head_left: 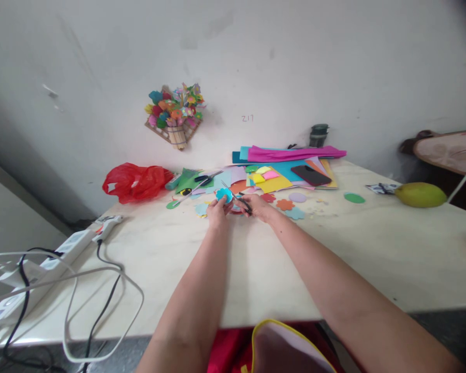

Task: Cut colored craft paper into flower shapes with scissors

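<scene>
Near the middle of the table, my left hand (218, 210) pinches a blue flower-shaped paper (224, 195) with a scalloped edge. Close on its right, my right hand (253, 205) is closed on a pair of scissors (244, 203) with black handles. The scissors point up and left, with a blade beside the right edge of the blue paper. Around the hands lie cut paper shapes: an orange flower (285, 204), a light blue flower (295, 213), a purple oval (297, 197) and a red flower (268, 197).
Behind are coloured sheets (287, 173), a phone (311, 175), another pair of scissors (204, 180) and a red plastic bag (137, 182). A power strip (72, 245) with loose cables is at the left. A yellow-green fruit (421, 195) lies at the right. Paper flowers (176, 111) hang on the wall.
</scene>
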### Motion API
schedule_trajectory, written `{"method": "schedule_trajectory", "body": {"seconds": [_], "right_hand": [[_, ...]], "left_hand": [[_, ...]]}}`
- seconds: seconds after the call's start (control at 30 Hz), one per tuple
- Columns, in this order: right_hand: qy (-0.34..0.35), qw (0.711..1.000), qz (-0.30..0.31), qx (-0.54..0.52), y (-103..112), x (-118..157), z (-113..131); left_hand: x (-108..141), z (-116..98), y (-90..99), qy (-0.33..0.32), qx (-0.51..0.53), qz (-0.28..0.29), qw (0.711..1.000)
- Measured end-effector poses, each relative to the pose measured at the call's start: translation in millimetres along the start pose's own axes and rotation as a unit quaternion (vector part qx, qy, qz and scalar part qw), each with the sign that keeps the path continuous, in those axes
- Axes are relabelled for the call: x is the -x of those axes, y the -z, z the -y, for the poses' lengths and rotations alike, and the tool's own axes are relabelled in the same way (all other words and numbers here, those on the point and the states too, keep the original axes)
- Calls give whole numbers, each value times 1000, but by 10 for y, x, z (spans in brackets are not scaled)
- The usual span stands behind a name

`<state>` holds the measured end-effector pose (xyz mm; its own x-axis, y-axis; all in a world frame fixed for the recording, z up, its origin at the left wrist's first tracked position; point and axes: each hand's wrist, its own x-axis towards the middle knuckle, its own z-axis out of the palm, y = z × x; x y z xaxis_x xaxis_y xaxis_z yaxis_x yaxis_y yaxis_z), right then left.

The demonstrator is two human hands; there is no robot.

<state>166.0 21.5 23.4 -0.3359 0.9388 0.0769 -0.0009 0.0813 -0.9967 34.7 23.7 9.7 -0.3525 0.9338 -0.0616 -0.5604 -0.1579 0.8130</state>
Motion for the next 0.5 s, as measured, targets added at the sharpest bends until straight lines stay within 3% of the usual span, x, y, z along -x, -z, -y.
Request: {"method": "schedule_trajectory", "body": {"seconds": [0.3, 0.5], "right_hand": [[11, 1000, -17, 3, 100, -52, -17], [22, 996, -85, -9, 270, -90, -78]], "left_hand": [[-35, -11, 56, 2, -24, 43, 999], [-17, -20, 78, 27, -60, 109, 992]]}}
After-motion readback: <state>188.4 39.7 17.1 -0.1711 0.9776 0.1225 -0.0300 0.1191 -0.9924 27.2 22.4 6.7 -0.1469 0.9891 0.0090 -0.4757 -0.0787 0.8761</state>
